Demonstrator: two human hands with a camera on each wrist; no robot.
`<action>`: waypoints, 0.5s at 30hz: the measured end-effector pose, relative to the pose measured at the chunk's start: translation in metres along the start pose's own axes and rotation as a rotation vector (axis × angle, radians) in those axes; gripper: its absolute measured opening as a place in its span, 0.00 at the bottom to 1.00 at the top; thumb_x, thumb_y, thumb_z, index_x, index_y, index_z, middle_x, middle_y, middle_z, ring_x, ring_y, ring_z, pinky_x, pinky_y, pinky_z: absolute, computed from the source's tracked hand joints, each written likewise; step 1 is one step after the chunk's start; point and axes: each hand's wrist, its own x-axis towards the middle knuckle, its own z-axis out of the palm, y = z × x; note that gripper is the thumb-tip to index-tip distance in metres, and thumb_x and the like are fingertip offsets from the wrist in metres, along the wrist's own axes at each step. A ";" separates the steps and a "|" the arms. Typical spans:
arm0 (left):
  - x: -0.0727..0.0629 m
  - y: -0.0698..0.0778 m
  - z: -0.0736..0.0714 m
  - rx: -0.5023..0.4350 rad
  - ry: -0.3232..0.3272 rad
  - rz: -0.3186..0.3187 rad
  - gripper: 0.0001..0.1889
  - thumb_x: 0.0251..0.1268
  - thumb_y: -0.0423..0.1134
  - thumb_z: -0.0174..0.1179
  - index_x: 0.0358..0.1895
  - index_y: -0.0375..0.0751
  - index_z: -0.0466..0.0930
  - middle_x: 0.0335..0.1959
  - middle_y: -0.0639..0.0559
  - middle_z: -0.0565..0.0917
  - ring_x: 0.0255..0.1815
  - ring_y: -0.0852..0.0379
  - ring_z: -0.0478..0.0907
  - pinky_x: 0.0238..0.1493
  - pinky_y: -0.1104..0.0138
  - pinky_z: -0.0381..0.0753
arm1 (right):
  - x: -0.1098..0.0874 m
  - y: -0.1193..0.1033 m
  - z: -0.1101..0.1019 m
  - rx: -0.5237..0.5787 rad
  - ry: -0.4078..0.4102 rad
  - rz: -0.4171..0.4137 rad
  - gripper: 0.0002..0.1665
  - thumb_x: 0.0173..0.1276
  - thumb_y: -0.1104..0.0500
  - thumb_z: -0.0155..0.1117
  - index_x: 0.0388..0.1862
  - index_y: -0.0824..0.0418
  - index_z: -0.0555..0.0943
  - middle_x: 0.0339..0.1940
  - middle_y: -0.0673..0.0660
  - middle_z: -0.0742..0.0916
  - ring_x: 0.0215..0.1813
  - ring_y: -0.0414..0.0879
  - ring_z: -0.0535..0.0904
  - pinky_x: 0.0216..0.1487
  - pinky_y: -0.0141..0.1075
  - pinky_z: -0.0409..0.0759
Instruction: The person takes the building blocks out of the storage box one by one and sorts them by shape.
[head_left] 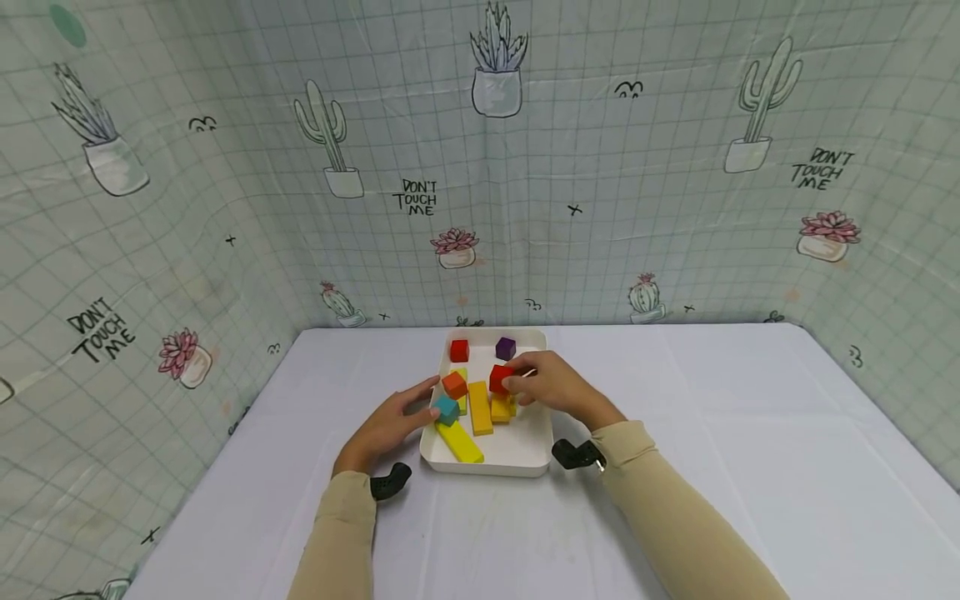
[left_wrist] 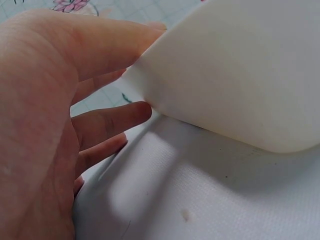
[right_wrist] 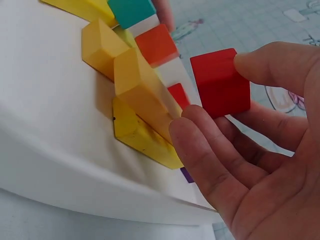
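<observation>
Above the white tray [head_left: 525, 446], my right hand [head_left: 553, 383] pinches a red cube [head_left: 498, 377] between thumb and fingers. The right wrist view has the cube [right_wrist: 219, 82] close up, held over yellow blocks [right_wrist: 145, 85]. My left hand [head_left: 384, 427] lies at the tray's left rim with fairly straight fingers. Its thumb reaches over the rim beside a blue cube [head_left: 447, 410]; whether it touches the cube I cannot tell. An orange cube [head_left: 454, 384] sits just behind. Seen from the left wrist, the fingertips [left_wrist: 142, 111] meet the tray's outer wall [left_wrist: 225, 85].
Another red cube [head_left: 459, 351] and a purple cube [head_left: 506, 348] sit at the tray's far end. A bright yellow block [head_left: 461, 443] lies near its front left, an amber block [head_left: 481, 408] mid-tray. A patterned cloth [head_left: 525, 167] hangs behind the white table [head_left: 712, 417].
</observation>
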 end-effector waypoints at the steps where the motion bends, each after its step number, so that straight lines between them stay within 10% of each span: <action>1: 0.000 0.000 0.000 -0.002 -0.002 0.005 0.37 0.67 0.60 0.62 0.78 0.61 0.62 0.75 0.45 0.67 0.76 0.41 0.59 0.72 0.38 0.56 | 0.000 0.000 -0.001 0.015 -0.002 -0.001 0.22 0.71 0.55 0.66 0.60 0.63 0.80 0.50 0.57 0.84 0.41 0.51 0.85 0.47 0.39 0.86; 15: -0.001 0.000 0.000 0.024 0.001 0.035 0.36 0.68 0.58 0.61 0.78 0.60 0.62 0.74 0.45 0.68 0.76 0.42 0.60 0.73 0.40 0.56 | 0.001 0.002 -0.015 0.196 0.005 -0.039 0.21 0.71 0.59 0.60 0.61 0.63 0.79 0.56 0.59 0.84 0.54 0.58 0.83 0.51 0.45 0.85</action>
